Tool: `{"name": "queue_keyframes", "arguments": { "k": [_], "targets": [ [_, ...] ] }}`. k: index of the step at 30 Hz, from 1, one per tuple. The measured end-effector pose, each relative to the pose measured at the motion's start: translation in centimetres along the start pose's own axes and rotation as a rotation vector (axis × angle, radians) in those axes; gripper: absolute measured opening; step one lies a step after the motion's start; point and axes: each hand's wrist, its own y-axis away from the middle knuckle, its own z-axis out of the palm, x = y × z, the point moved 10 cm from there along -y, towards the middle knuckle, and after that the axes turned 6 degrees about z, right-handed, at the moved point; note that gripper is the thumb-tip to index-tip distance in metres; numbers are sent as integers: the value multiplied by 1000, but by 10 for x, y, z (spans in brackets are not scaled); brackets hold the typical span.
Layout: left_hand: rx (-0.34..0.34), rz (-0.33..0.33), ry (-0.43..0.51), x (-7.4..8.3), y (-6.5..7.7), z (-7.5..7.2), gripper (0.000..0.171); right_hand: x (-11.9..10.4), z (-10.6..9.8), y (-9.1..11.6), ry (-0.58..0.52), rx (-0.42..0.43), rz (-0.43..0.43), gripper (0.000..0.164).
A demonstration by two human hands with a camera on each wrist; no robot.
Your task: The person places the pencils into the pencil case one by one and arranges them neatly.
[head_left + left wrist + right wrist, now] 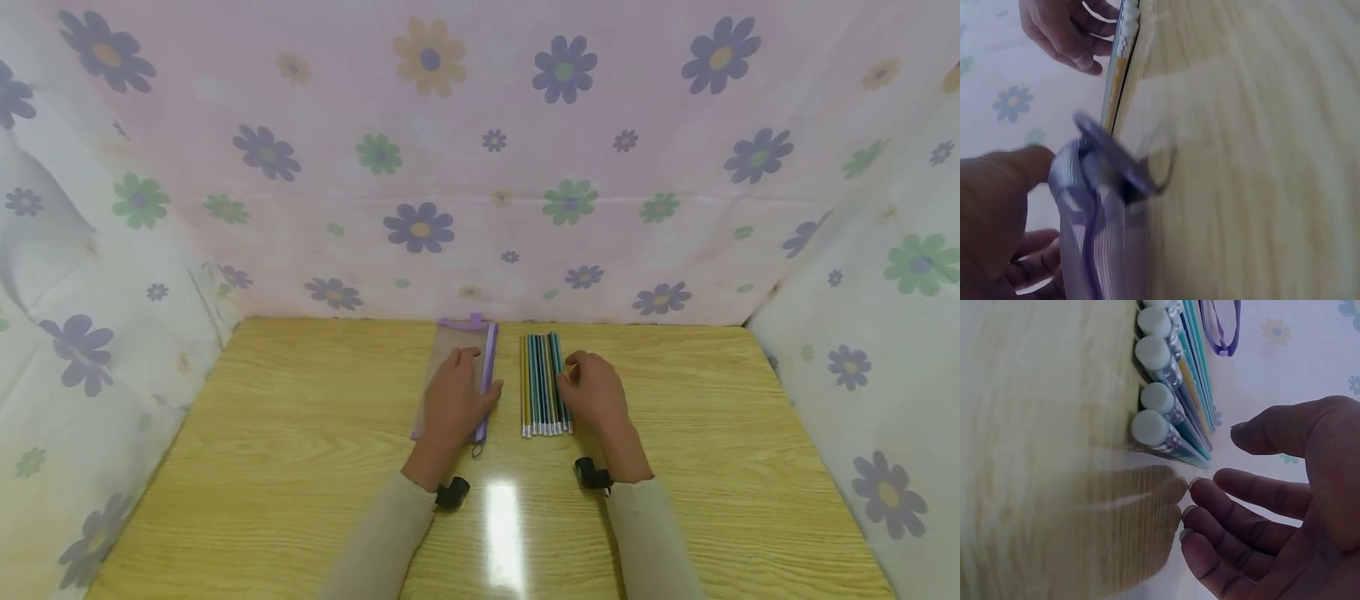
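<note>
A flat see-through zip pouch (452,336) with purple trim lies near the back of the wooden table. My left hand (452,400) rests over it, fingers loosely bent and thumb spread past the zipper edge. Seen from the left wrist, the round zipper pull (1116,153) sticks out at the pouch's near end. To the right, a row of several pencils (542,383), mostly teal and dark with some yellow, lies side by side, white erasers (1152,428) toward me. Right beside the row's outer pencil is my right hand (598,396), fingers relaxed and nothing held between thumb and fingers.
The wood-grain table (300,467) reaches back to a pink flowered cloth (480,167). Flowered cloth also hangs at the left and right sides. A bright light reflection (504,533) shows on the tabletop between the forearms.
</note>
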Motion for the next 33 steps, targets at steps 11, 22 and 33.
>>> {"name": "queue_keyframes", "arguments": {
  "k": [11,22,33],
  "targets": [
    [76,-48,108,0,1,-2,28,5,4,-2,-49,-40,62,31],
    [108,-103,287,-10,6,4,6,3,0,-2,-15,-1,48,16],
    [177,-94,349,-16,10,-1,7,6,5,-7,-9,1,88,22]
  ]
}}
